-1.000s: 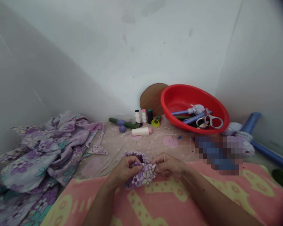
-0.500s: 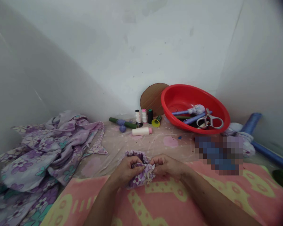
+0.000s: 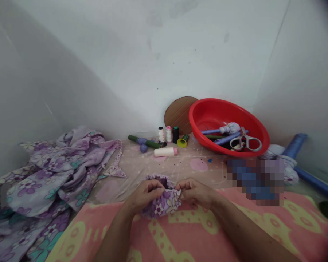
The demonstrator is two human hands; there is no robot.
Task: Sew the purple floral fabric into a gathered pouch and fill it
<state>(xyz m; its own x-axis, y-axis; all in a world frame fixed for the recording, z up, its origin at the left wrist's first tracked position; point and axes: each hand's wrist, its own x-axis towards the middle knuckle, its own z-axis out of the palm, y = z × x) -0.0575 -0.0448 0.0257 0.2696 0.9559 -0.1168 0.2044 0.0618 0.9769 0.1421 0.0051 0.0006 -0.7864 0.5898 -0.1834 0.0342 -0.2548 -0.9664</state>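
Note:
A small gathered piece of purple floral fabric (image 3: 165, 202) sits between both my hands, over a pink and yellow towel (image 3: 196, 233) on my lap. My left hand (image 3: 144, 194) pinches its left edge with the fingers closed. My right hand (image 3: 195, 192) pinches the right edge, fingers curled tight. A ruffled loop of the same fabric (image 3: 158, 178) rises just behind my fingers.
A heap of purple floral cloth (image 3: 51, 182) lies at the left. Several thread spools (image 3: 168, 134) and a white spool lying flat (image 3: 165, 152) stand near the wall. A red basin (image 3: 207, 111) holds scissors (image 3: 246, 143). Blue rolls (image 3: 297, 143) lie at the right.
My hands first drew closer together, then eased slightly apart, spreading the fabric edge between them. The view shifted a little.

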